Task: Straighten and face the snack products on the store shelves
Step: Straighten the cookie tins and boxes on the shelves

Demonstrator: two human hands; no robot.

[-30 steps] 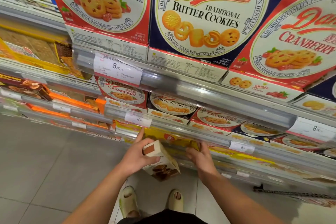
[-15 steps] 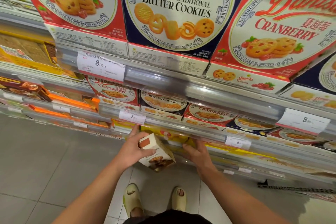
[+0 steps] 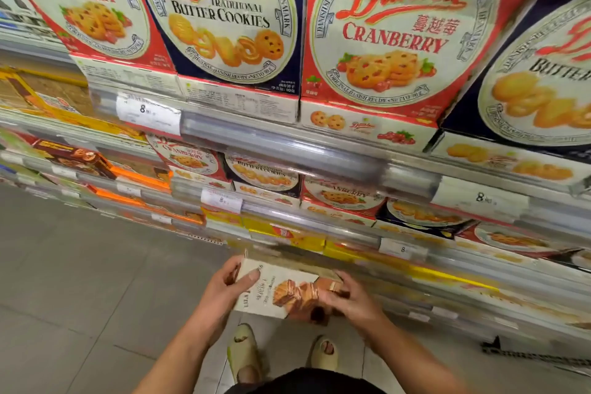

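A small cream cardboard box printed with brown wafer biscuits (image 3: 287, 293) is held in the air in front of the lowest visible shelf's front edge (image 3: 415, 278), above the grey tiled floor (image 3: 80, 281) and the person's pale green sandals (image 3: 244, 352). It is not resting on any shelf. The left hand (image 3: 224, 285) grips the box's left end, thumb lying across its printed face and fingers curled behind. The right hand (image 3: 347, 296) clamps the right end, fingers wrapped over the corner with the biscuit picture.

The main risk, as I judge it, is a drop. The box is carried only by its two ends, over open floor, so a loosened grip on either side while it is turned or pushed in would let it fall onto the tiles or the feet.

A second risk is the return to the shelf. The slot it belongs in sits low and is partly hidden by the clear plastic price rail (image 3: 351, 253) and the yellow packets (image 3: 287, 235) just above, so the box could catch on the rail's lip or nudge neighbouring packs out of line. Which gap it goes into cannot be told here.

A third is facing: the print appears sideways, so the box could be shelved with the front turned wrongly. Squeezing the thin card hard could also dent a corner.
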